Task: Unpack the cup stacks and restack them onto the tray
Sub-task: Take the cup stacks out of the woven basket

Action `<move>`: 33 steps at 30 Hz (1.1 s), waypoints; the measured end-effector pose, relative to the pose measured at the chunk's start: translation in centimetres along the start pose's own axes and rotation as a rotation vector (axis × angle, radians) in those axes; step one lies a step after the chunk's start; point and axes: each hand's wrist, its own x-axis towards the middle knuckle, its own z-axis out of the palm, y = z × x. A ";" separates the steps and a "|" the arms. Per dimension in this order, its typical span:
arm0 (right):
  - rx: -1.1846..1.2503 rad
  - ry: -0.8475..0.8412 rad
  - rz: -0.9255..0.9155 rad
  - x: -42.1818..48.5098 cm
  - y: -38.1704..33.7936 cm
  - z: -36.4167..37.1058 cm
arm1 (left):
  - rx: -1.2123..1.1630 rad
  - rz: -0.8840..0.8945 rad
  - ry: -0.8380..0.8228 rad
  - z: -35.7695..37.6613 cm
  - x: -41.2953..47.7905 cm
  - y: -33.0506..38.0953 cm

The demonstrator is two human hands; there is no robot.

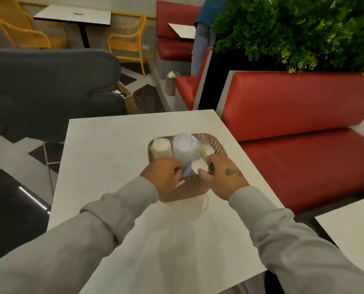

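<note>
Over the near rim of the tray [189, 193] on the desk [104, 145], both hands reach in, knuckles up. Grip of the right hand [223, 177] is pinched on a blue-and-white cup [192, 169] inside the tray. Fingers of the left hand [164, 175] are curled, but I cannot tell what its grip holds; wrapped cup stacks [183, 147] stand just beyond.

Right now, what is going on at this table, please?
A person's left hand and right hand both grip the blue-patterned cups, which lie tilted at the near side of the brown perforated tray on the white table. Behind them in the tray stand a narrow white stack and a wide wrapped stack.
</note>
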 end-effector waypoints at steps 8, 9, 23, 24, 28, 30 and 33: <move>-0.108 -0.197 0.132 4.1 -1.0 0.8 | 0.069 -0.159 -0.310 1.1 4.7 -0.1; -0.094 -0.208 0.152 4.5 -1.1 0.8 | 0.078 -0.168 -0.325 1.2 5.1 -0.2; -0.093 -0.374 0.263 8.4 -0.7 1.6 | 0.063 -0.216 -0.379 2.7 6.6 -1.4; -0.090 -0.372 0.269 8.5 -0.7 1.5 | 0.072 -0.211 -0.382 2.7 6.6 -1.4; -0.093 -0.350 0.258 8.6 -0.5 0.9 | 0.080 -0.205 -0.382 2.9 6.8 -1.5; -0.097 -0.340 0.250 8.6 -0.4 0.6 | 0.074 -0.194 -0.379 2.9 6.8 -1.3; -0.095 -0.344 0.237 8.6 -0.5 0.3 | 0.096 -0.115 -0.232 2.3 6.4 -0.7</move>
